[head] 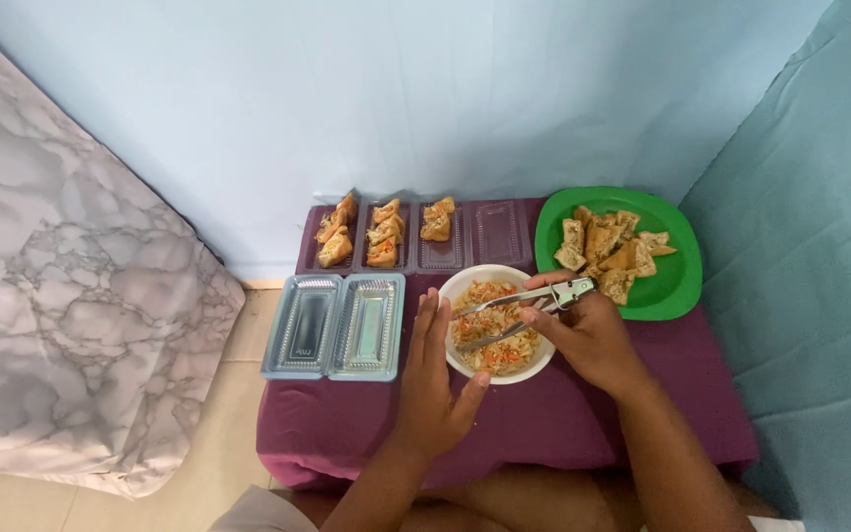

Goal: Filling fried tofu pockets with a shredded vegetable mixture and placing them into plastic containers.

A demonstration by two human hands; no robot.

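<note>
A white bowl (465, 281) of shredded vegetable filling sits on a low table covered with a purple cloth (554, 414). My right hand (588, 335) grips metal tongs (504, 315) whose tips rest in the filling. Open and flat, my left hand (435, 379) lies against the bowl's left side. A green plate (677, 286) of fried tofu pieces (611, 248) stands behind the bowl to the right.
Clear plastic trays at the back hold stuffed tofu (381, 234); the rightmost tray (499, 232) is empty. Two empty clear trays (337, 325) lie left of the bowl. A marble-patterned cushion (61, 296) is at left, a teal fabric (810, 256) at right, a pale blue wall behind.
</note>
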